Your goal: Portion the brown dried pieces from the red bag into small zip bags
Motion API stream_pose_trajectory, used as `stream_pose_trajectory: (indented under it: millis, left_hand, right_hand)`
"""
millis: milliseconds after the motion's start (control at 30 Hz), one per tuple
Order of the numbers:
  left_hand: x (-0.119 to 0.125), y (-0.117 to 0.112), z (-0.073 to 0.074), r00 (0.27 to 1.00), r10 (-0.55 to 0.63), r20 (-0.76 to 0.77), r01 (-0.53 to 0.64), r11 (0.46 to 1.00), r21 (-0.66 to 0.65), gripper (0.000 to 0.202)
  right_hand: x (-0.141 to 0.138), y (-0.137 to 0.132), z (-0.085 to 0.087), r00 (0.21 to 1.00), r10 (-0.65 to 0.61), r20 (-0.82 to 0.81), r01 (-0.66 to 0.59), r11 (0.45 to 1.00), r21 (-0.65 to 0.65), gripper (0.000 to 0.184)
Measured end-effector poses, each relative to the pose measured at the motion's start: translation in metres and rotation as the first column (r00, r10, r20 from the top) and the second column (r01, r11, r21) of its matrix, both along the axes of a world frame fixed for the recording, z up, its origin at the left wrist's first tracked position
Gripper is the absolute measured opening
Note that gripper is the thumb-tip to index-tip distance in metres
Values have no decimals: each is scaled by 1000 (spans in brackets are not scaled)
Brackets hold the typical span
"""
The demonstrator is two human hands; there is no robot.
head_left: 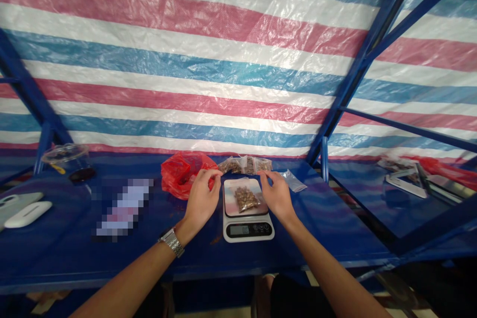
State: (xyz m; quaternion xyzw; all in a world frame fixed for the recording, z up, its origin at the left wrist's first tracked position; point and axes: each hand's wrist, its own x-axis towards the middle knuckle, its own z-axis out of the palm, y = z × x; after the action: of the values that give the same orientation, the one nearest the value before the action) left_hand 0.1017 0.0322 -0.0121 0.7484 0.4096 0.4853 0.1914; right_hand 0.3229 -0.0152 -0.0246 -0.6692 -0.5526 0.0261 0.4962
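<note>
A small clear bag of brown pellet-like pieces [245, 199] lies on the plate of a white digital kitchen scale [249, 232]. The scale's display is lit, its digits too small to read surely. Left of the plate is my left hand [203, 196], fingers bent and thumb apart from them, with nothing visible in it. My right hand [276, 193] mirrors it at the plate's right edge, also loosely curled and holding nothing visible. Behind the scale, close to both sets of fingertips, several filled clear bags [246, 164] lie in a row; whether fingers touch them I cannot tell.
A red plastic bag [179, 174] sits beyond my left hand, and flat clear bags [294, 181] lie to the right. Further left are a blurred-out item [124, 208], a white case [28, 214], a phone and a clear container [69, 156]. Blue metal bars [348, 94] frame the table.
</note>
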Motion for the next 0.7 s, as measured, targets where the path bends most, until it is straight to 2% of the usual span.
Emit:
stream_pose_trajectory:
  millis: [400, 700]
  left_hand:
    - [1, -2, 3, 1000, 2, -13, -1, 1000, 17, 18]
    - [3, -3, 2, 999, 4, -40, -5, 1000, -4, 19]
  right_hand:
    - [-1, 2, -4, 999, 25, 39, -24, 999, -38, 36]
    - [-8, 2, -6, 973, 28, 228, 13, 984, -177, 45]
